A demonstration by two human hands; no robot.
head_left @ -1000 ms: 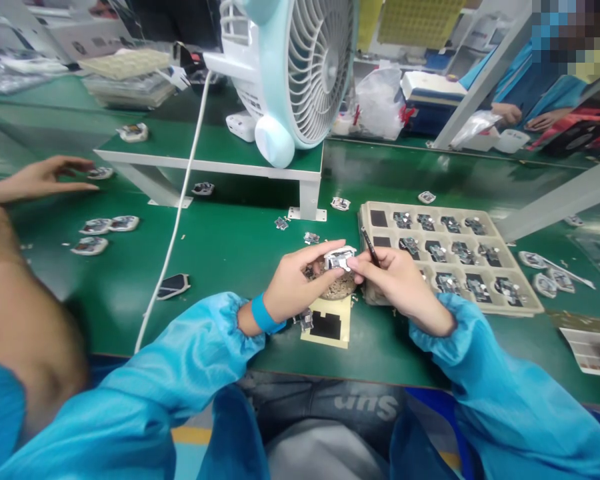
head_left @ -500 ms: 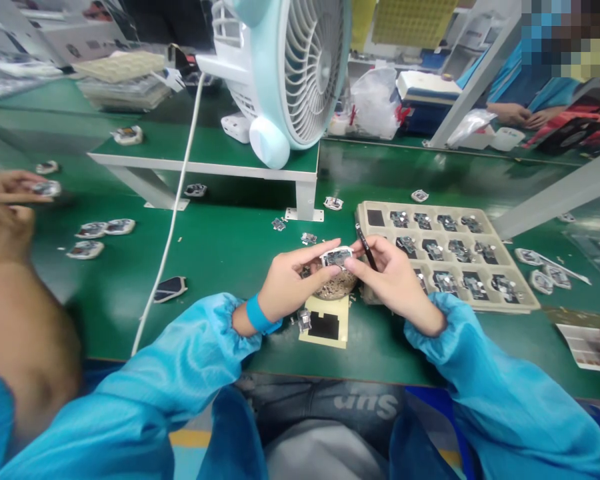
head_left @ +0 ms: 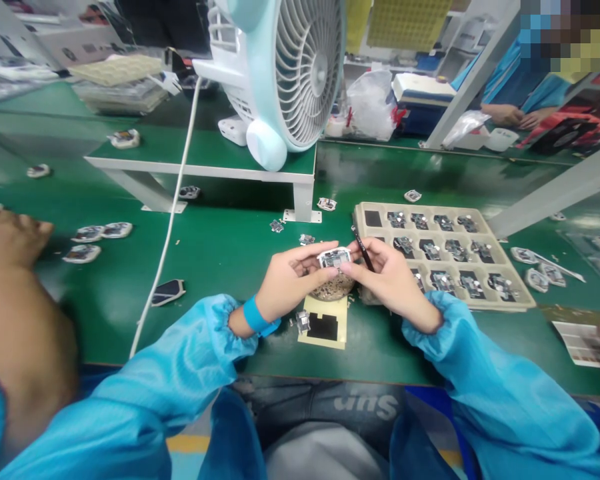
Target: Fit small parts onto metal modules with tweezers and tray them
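Green bench (head_left: 220, 267) spreads under your arms, a fan (head_left: 310, 73) on the stand (head_left: 205, 162) beyond your fingers. Your left hand (head_left: 290, 277) grips the case (head_left: 334, 258) by its left side, fingertips behind, thumb at the near edge. Your right hand (head_left: 387, 273) pinches its right side and also holds a black pen-like tool (head_left: 363, 250), tip up. Just below the fingers sits a speckled dish (head_left: 333, 287); nearer you lies a yellow sheet (head_left: 343, 337). The tray (head_left: 517, 300) lies just right of your right fingers.
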